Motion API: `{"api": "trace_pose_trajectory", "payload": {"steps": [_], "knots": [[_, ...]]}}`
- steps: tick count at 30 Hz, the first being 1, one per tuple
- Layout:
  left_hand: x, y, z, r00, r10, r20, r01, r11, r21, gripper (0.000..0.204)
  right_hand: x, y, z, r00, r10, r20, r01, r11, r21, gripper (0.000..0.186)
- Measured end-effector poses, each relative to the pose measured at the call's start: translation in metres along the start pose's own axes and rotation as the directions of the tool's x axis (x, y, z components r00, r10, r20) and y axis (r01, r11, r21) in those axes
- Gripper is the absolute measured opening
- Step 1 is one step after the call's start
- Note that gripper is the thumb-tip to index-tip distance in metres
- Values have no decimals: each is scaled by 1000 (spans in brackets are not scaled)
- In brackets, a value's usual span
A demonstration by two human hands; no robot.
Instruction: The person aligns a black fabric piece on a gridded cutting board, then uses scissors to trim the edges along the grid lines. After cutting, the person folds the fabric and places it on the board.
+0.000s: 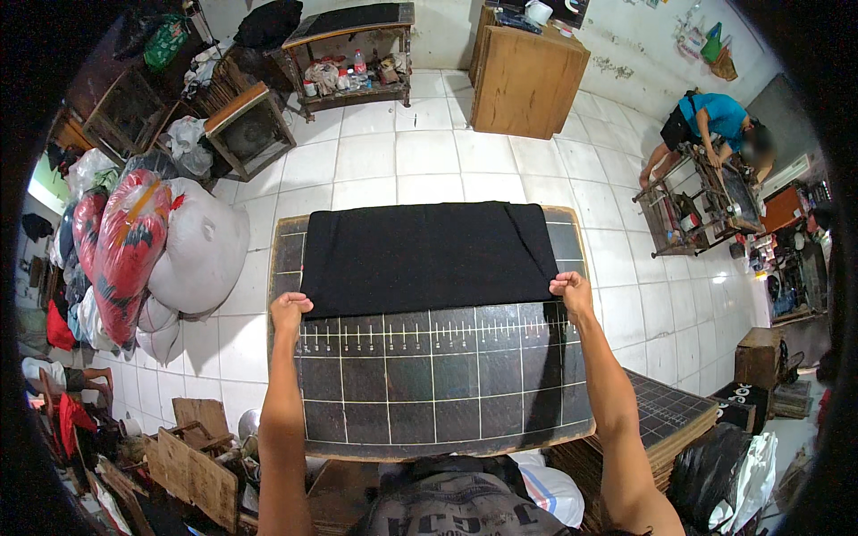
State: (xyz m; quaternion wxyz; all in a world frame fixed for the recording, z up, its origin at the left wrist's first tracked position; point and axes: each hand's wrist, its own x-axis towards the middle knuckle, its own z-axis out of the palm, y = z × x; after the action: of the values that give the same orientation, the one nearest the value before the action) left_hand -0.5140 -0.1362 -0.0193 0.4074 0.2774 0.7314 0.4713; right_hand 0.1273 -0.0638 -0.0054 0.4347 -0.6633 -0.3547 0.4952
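Observation:
A folded black cloth (429, 255) lies across the far half of a dark board (411, 393) marked with a pale grid and a ruler scale. At the cloth's near left corner my left hand (290, 308) is closed, pinching the fabric edge between thumb and fingers. My right hand (572, 290) pinches the near right corner in the same way. The near edge of the cloth runs almost straight between both hands, just beyond the ruler marks. A few creases show near its right side.
Stuffed plastic bags (197, 246) are heaped on the left. A wooden cabinet (518, 85) and a low shelf table (353, 62) stand at the back. To the right a person in blue (710, 116) bends over a frame table (693, 210). Stacked gridded boards (666, 411) sit at near right.

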Motion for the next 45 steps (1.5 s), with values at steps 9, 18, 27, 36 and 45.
{"api": "trace_pose_trajectory", "payload": {"steps": [9, 18, 27, 36, 45], "knots": [[-63, -16, -32, 1000, -30, -2, 30, 1000, -4, 22, -67, 37, -18, 999, 34, 20, -35, 999, 23, 26], [-12, 76, -37, 993, 118, 15, -116, 988, -100, 17, -26, -71, -2, 993, -91, 69, 79, 984, 160, 20], [72, 290, -24, 914, 405, -22, -381, 839, -389, 36, 59, -284, 17, 903, -429, -7, 410, 856, 315, 35], [31, 152, -11, 963, 268, -20, -266, 937, -228, 27, 33, -145, -3, 977, -178, 120, 147, 963, 228, 34], [1, 26, -2, 972, -229, 59, 224, 971, 83, 34, 7, -17, -9, 955, 260, 141, -242, 961, -133, 34]]}}
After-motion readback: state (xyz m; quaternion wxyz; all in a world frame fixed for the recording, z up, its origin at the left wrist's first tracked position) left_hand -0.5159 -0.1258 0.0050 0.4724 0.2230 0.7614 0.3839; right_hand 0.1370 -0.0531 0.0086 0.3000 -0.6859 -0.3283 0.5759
